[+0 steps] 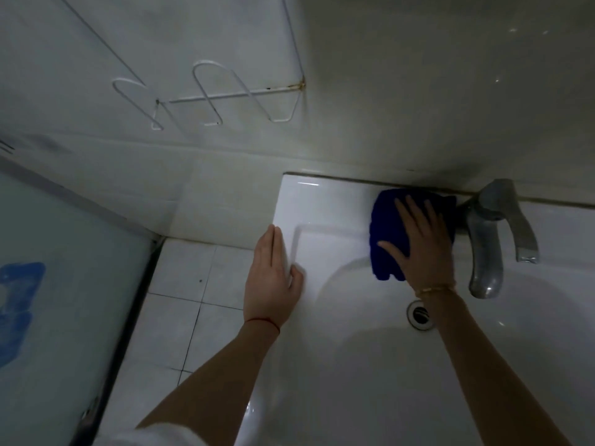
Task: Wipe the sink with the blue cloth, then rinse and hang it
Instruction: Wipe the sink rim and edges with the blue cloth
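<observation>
In the head view the right hand (pixel 418 243) presses flat on the cloth (pixel 383 226) on the sink (pixel 309 201) ledge, grip released, left hand (pixel 273 278) braced open on the rim; just right of that grip the tap (pixel 489 239) could snag the cloth.

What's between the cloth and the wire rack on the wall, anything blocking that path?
Nothing visible. The right hand presses the blue cloth flat on the sink ledge beside the faucet; only bare wall tile lies between it and the empty wire rack.
</observation>
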